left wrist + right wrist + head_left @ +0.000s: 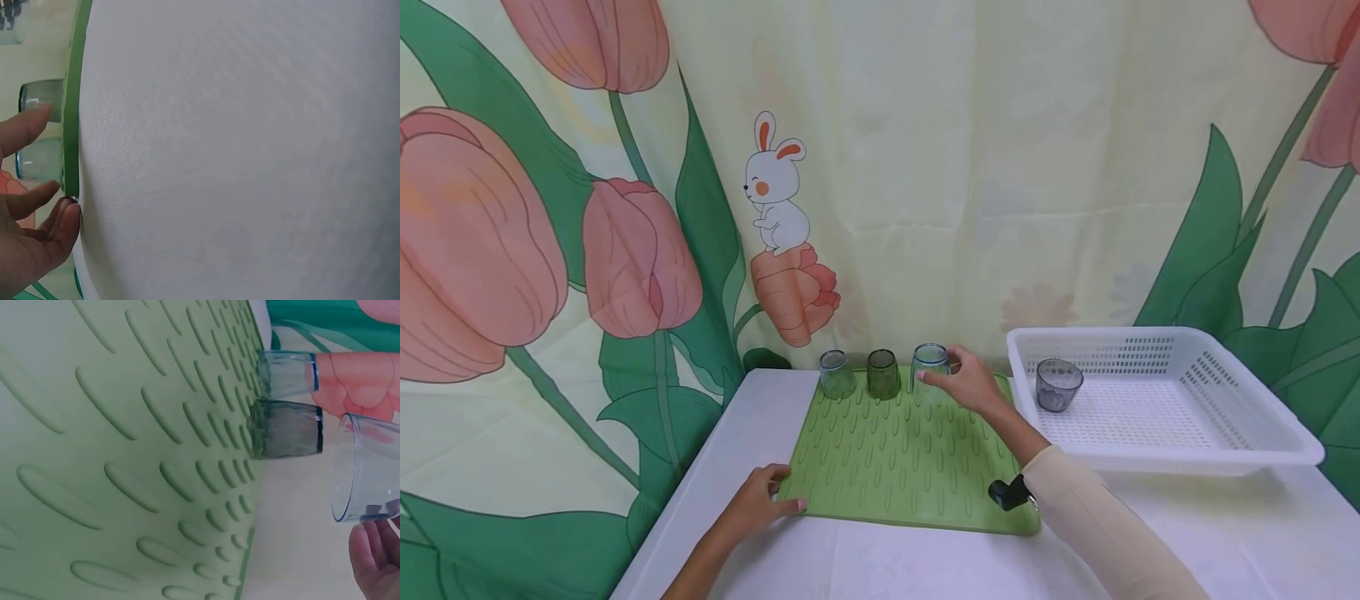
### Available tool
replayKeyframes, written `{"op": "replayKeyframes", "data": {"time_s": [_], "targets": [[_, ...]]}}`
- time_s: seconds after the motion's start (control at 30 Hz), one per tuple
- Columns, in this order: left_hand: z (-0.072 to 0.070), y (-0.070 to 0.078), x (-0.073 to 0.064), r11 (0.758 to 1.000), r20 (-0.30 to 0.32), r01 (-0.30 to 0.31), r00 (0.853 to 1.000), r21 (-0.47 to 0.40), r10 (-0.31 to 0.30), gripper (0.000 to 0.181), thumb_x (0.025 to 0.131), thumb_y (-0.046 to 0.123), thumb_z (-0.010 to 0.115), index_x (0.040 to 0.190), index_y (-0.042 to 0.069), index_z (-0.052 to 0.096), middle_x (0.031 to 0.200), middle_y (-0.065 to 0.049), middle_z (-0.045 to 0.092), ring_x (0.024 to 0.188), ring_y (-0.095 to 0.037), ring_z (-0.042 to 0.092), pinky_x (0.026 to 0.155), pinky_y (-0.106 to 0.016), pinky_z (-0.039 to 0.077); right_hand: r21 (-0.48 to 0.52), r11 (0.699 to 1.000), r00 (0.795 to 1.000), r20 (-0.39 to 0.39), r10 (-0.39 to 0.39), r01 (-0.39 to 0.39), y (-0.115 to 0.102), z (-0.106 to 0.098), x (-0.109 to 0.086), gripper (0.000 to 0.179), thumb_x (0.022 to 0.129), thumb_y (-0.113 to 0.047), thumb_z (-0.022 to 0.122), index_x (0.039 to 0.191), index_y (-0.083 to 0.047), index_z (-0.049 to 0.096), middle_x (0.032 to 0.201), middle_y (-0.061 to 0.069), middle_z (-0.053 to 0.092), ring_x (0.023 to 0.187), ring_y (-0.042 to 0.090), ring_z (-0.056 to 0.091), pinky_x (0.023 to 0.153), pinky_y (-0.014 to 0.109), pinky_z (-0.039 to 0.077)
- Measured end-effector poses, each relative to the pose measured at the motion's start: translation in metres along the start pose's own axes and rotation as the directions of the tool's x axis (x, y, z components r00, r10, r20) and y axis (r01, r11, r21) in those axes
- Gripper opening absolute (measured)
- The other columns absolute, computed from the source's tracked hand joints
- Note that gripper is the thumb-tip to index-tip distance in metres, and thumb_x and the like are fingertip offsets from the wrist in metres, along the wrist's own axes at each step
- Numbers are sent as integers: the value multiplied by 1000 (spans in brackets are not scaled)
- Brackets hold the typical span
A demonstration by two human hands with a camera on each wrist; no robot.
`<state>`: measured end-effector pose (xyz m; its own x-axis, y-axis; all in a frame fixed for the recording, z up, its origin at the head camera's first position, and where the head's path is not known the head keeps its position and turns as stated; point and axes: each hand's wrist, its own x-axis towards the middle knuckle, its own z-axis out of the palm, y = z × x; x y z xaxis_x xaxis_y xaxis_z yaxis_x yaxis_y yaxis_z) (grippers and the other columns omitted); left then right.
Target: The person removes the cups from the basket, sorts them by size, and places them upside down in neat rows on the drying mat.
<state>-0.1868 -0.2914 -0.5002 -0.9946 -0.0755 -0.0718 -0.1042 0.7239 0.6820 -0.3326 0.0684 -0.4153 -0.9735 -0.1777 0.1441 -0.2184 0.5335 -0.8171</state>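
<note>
My right hand (pixel 966 382) holds a clear, blue-tinted drinking glass (pixel 931 372) by its side, thumb in front, over the back of a green ridged drying mat (pixel 910 475). In the right wrist view the glass (pixel 365 469) is mouth toward the mat, with a gap between its rim and the ridges. To its left a dark green-grey glass (pixel 883 375) and a pale blue-green glass (pixel 837 375) stand upside down on the mat. My left hand (pixel 756 504) touches the mat's front left corner, its fingers loosely bent in the left wrist view.
A white perforated plastic basket (pixel 1157 457) stands right of the mat, with a grey glass (pixel 1059 385) upright inside its left end. Behind the white-covered table (pixel 865 567) hangs a curtain (pixel 925 167) printed with tulips and a rabbit. A black wrist strap piece (pixel 1009 493) hangs by the right sleeve.
</note>
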Motion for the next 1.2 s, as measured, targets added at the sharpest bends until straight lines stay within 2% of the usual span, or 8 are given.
{"op": "replayKeyframes", "data": {"time_s": [0.33, 0.7, 0.9, 1.2], "targets": [[0, -2, 2, 1000, 23, 12, 1000, -14, -12, 69, 75, 16, 88, 131, -8, 57, 115, -15, 58, 104, -25, 59, 87, -41, 52, -3, 1000, 1000, -3, 13, -13, 11, 14, 15, 64, 84, -46, 77, 127, -3, 58, 120, 17, 65, 112, 32, 61, 92, 49, 50], [1, -3, 2, 1000, 30, 23, 999, 11, -23, 70, 75, 18, 88, 132, -6, 56, 113, -14, 55, 105, -26, 56, 89, -43, 50, -36, 998, 999, -12, 50, -50, 21, 29, 27, 70, 85, -46, 76, 132, 1, 56, 132, 22, 61, 124, 38, 56, 102, 53, 47], [2, -2, 1, 1000, 34, 16, 999, 4, -16, 70, 75, 17, 88, 132, -8, 55, 110, -14, 54, 102, -25, 56, 87, -42, 51, -48, 997, 998, -28, 65, -66, 28, 34, 31, 64, 85, -41, 77, 129, 1, 58, 129, 21, 61, 122, 38, 56, 99, 53, 47], [1, -2, 0, 1000, 24, 22, 999, 14, -23, 68, 75, 18, 88, 131, -5, 57, 109, -12, 54, 101, -24, 55, 87, -41, 50, -73, 993, 996, -28, 90, -92, 34, 39, 37, 66, 85, -41, 77, 131, 2, 56, 129, 22, 60, 121, 38, 55, 99, 53, 47]]}}
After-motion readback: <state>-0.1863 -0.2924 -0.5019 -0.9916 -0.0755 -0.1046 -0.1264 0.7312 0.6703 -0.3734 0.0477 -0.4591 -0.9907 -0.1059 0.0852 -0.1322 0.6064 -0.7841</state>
